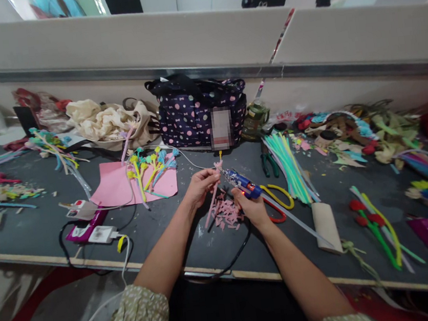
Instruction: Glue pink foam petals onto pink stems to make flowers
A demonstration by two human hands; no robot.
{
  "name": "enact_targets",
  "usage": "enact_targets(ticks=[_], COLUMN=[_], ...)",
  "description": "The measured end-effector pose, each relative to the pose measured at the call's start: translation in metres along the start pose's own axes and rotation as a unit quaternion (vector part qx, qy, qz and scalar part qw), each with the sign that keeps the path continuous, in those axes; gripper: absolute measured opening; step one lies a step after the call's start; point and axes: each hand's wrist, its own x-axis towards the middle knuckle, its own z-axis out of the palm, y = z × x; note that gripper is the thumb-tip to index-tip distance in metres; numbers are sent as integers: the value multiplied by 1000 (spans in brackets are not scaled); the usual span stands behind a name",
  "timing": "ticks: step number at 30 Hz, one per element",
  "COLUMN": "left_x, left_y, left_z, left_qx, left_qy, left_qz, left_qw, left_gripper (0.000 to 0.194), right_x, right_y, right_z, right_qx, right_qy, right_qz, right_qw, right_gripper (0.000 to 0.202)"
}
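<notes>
My left hand (205, 184) pinches a pink pipe-cleaner stem (213, 204), which has small pink pieces and a yellow tip at its top. In my right hand (250, 205) is a blue hot glue gun (244, 183), its nozzle pointing at the upper part of the stem. A clear glue stick (294, 221) sticks out of the gun's back. Below and between my hands lies a heap of small pink cut pieces (227, 211). Scissors with red and yellow handles (282, 196) lie just right of the glue gun, partly hidden.
Finished yellow and blue pipe-cleaner flowers (149, 170) lie on a pink sheet (112, 185). Behind stands a dotted bag (183, 115). Green-handled pliers (268, 160) and a pipe-cleaner bundle (288, 167) lie right. A magenta power strip (86, 229) with cables sits left.
</notes>
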Motion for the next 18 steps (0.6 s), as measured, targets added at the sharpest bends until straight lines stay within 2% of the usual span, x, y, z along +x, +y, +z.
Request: enact_targets(ticks=[8,18], left_x=[0,0], left_y=[1,0], left_z=[1,1], left_qx=[23,28], left_qy=[3,11], left_qz=[29,31], left_qw=[999,999], left_gripper=[31,31], right_x=[-1,1], right_y=[-1,3], right_z=[0,-2], right_qx=[4,-14], right_qy=[-7,-8], right_qz=[18,29], right_qw=[1000,999], right_gripper=[48,43])
